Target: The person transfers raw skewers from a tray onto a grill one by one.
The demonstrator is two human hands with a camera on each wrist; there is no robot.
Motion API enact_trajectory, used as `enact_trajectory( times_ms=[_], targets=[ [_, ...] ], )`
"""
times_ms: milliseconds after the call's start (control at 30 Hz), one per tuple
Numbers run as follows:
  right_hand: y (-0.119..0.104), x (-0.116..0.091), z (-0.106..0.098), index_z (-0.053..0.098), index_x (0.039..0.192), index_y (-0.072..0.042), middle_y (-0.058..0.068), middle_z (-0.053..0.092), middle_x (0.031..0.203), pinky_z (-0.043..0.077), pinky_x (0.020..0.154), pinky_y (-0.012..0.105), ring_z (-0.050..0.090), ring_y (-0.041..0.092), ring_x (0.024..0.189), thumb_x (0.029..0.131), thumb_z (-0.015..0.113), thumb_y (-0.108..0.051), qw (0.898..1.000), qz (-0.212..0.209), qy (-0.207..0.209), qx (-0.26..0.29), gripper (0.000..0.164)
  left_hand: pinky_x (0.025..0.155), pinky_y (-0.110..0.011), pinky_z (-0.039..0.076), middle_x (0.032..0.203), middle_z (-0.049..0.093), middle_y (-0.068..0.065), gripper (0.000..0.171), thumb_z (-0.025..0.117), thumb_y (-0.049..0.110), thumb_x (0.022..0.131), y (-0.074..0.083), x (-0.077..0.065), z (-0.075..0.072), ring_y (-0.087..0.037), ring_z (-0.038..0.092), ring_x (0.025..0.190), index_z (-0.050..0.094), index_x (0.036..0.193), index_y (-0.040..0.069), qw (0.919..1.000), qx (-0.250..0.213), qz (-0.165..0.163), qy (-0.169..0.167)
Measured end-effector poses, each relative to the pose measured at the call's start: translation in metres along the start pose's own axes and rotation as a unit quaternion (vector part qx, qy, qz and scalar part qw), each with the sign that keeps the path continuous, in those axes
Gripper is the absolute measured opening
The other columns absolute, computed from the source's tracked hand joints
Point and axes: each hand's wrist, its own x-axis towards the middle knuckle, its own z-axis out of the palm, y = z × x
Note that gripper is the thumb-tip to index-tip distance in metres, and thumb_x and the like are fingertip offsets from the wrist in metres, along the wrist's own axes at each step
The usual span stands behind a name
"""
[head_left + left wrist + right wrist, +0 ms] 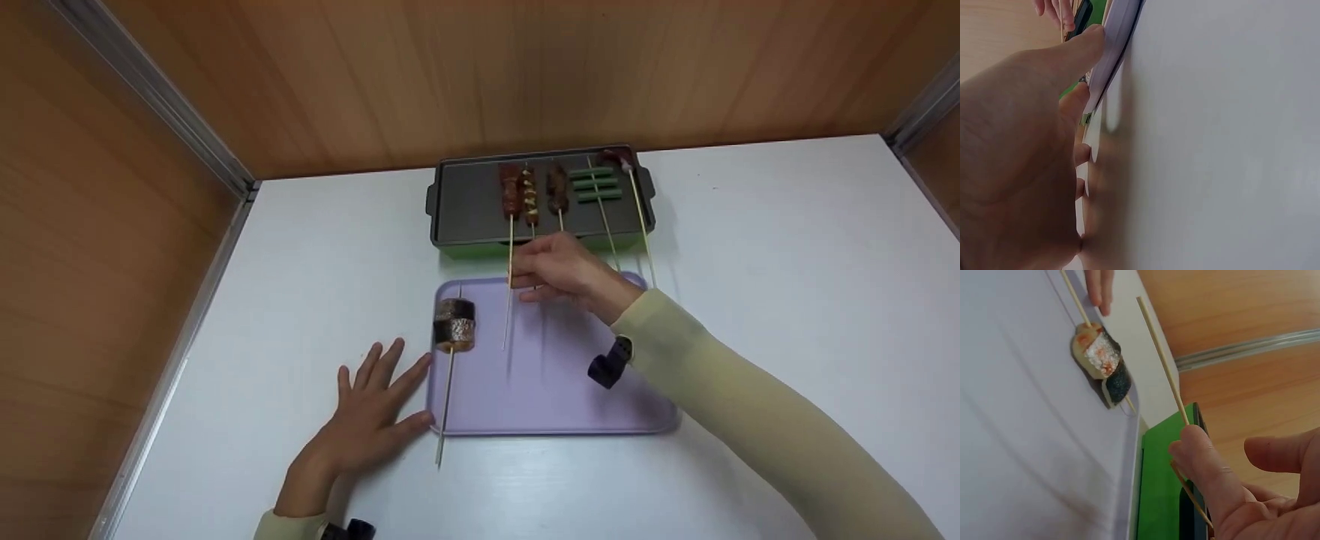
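My right hand [559, 268] is at the grill's front edge, its fingertips at the bare stick of the leftmost meat skewer [511, 196]. In the right wrist view that wooden stick [1163, 363] passes behind the index finger, and the thumb stands apart. A second stick [1189, 490] runs just below the fingers. My left hand [367, 420] rests on the table with fingers spread, thumb and index fingertips at the left edge of the purple tray [570, 397]. On the tray's left side lies a skewer with two dark-wrapped round pieces [454, 324], its stick overhanging the front rim.
The black-topped green grill [469, 202] stands against the wooden back wall. Also on it are a mixed skewer [530, 195], a brown meat skewer [557, 187], green pieces on a stick [598, 184] and a dark red skewer [619, 159]. Several sticks overhang its front.
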Motion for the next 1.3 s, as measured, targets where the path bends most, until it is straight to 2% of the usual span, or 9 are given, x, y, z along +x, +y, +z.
enact_trajectory(
  times_ms=[233, 467, 567, 700, 767, 833, 900, 1100, 1300],
  targets=[
    [0.004, -0.022, -0.004, 0.054, 0.136, 0.005, 0.022, 0.063, 0.126, 0.057, 0.080, 0.033, 0.065, 0.028, 0.111, 0.100, 0.058, -0.014, 0.999, -0.026, -0.003, -0.043, 0.041, 0.102, -0.077, -0.004, 0.163, 0.013, -0.011, 0.069, 0.055, 0.057, 0.094, 0.000, 0.000, 0.000, -0.041, 0.002, 0.148, 0.030, 0.154, 0.034, 1.0000, 0.000, 0.000, 0.000],
    [0.013, -0.054, -0.008, 0.062, 0.126, 0.002, 0.018, 0.070, 0.110, 0.057, 0.079, 0.037, 0.071, 0.024, 0.096, 0.097, 0.063, -0.016, 0.998, -0.054, -0.022, -0.029, 0.034, 0.101, -0.077, -0.004, 0.163, 0.013, -0.012, 0.069, 0.055, 0.056, 0.094, 0.000, 0.001, 0.000, -0.042, 0.003, 0.147, 0.031, 0.154, 0.034, 1.0000, 0.002, 0.000, 0.000],
    [0.022, -0.065, -0.004, 0.066, 0.118, 0.002, 0.016, 0.073, 0.100, 0.058, 0.076, 0.038, 0.073, 0.023, 0.088, 0.096, 0.065, -0.018, 0.995, -0.059, -0.067, -0.037, 0.030, 0.102, -0.077, -0.005, 0.163, 0.014, -0.012, 0.068, 0.055, 0.056, 0.094, 0.000, 0.000, -0.001, -0.042, 0.002, 0.147, 0.031, 0.154, 0.033, 1.0000, 0.002, -0.001, 0.000],
    [0.041, -0.076, 0.010, 0.070, 0.108, 0.002, 0.017, 0.073, 0.095, 0.058, 0.073, 0.038, 0.073, 0.023, 0.082, 0.095, 0.067, -0.021, 0.984, -0.040, -0.164, -0.056, 0.026, 0.102, -0.076, -0.005, 0.163, 0.014, -0.012, 0.068, 0.055, 0.055, 0.094, 0.000, 0.000, 0.000, -0.042, 0.003, 0.147, 0.032, 0.154, 0.034, 1.0000, 0.002, -0.001, 0.002],
    [0.054, -0.079, 0.018, 0.070, 0.108, 0.003, 0.017, 0.073, 0.095, 0.058, 0.073, 0.036, 0.073, 0.022, 0.083, 0.095, 0.066, -0.020, 0.976, -0.024, -0.208, -0.056, 0.027, 0.102, -0.076, -0.004, 0.163, 0.014, -0.012, 0.069, 0.056, 0.055, 0.094, 0.000, 0.000, 0.001, -0.041, 0.003, 0.147, 0.031, 0.154, 0.034, 1.0000, 0.002, 0.001, 0.004],
    [0.067, -0.079, 0.027, 0.068, 0.111, 0.006, 0.019, 0.073, 0.098, 0.058, 0.073, 0.034, 0.073, 0.021, 0.085, 0.096, 0.065, -0.018, 0.971, -0.003, -0.233, -0.043, 0.029, 0.103, -0.075, -0.004, 0.163, 0.014, -0.011, 0.069, 0.056, 0.055, 0.094, 0.000, 0.000, 0.001, -0.041, 0.003, 0.148, 0.031, 0.154, 0.034, 1.0000, 0.002, 0.001, 0.007],
    [0.079, -0.076, 0.034, 0.066, 0.116, 0.008, 0.019, 0.072, 0.101, 0.058, 0.073, 0.031, 0.072, 0.020, 0.086, 0.096, 0.064, -0.015, 0.973, 0.018, -0.230, -0.019, 0.030, 0.104, -0.075, -0.004, 0.163, 0.014, -0.010, 0.069, 0.056, 0.056, 0.093, -0.001, 0.001, 0.002, -0.040, 0.003, 0.148, 0.031, 0.154, 0.035, 1.0000, 0.004, 0.000, 0.009],
    [0.104, -0.058, 0.045, 0.061, 0.124, 0.009, 0.021, 0.071, 0.106, 0.057, 0.075, 0.030, 0.072, 0.023, 0.091, 0.096, 0.063, -0.009, 0.981, 0.062, -0.168, 0.070, 0.034, 0.104, -0.074, -0.003, 0.164, 0.013, -0.009, 0.069, 0.055, 0.059, 0.093, 0.000, 0.000, 0.003, -0.039, 0.001, 0.148, 0.030, 0.154, 0.037, 0.9999, 0.007, -0.011, 0.000],
    [0.112, -0.045, 0.058, 0.063, 0.120, 0.008, 0.021, 0.071, 0.104, 0.057, 0.075, 0.031, 0.072, 0.025, 0.092, 0.093, 0.066, -0.011, 0.981, 0.073, -0.157, 0.092, 0.033, 0.104, -0.075, -0.003, 0.163, 0.014, -0.011, 0.069, 0.055, 0.056, 0.094, 0.001, 0.000, 0.001, -0.040, 0.002, 0.148, 0.030, 0.154, 0.034, 1.0000, 0.006, -0.002, 0.007]
  ],
)
